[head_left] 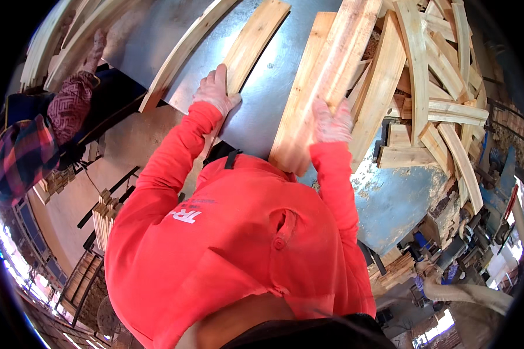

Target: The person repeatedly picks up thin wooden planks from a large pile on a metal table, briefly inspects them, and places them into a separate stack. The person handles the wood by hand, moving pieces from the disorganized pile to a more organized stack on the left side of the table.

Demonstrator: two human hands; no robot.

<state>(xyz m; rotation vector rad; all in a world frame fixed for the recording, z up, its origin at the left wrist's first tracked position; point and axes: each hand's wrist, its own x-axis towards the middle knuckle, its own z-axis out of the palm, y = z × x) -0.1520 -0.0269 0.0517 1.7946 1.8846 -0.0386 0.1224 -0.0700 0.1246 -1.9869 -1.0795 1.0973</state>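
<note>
- Our left hand [215, 90] is spread fairly wide, fingers extended over the left plank [253, 43], thumb apart near its right edge.
- Our right hand [333, 121] touches the reddish-streaked plank [346, 49] near its right edge; the fingers are foreshortened, so we cannot tell how tightly they close.
- Both planks lie lengthwise over the shiny metal tabletop [268, 87], well apart; a paler plank [300, 90] runs alongside the streaked one, on its left.
- We lose the left plank's near end behind our forearm, and the streaked plank's far end is cut off by the upper edge.
- To our right, a jumble of curved boards [419, 75] overlaps so much that we cannot count them.
- At far left, a co-worker's hand [96, 51] seems to touch a curved board [81, 43], though the fisheye rim makes contact uncertain.
</note>
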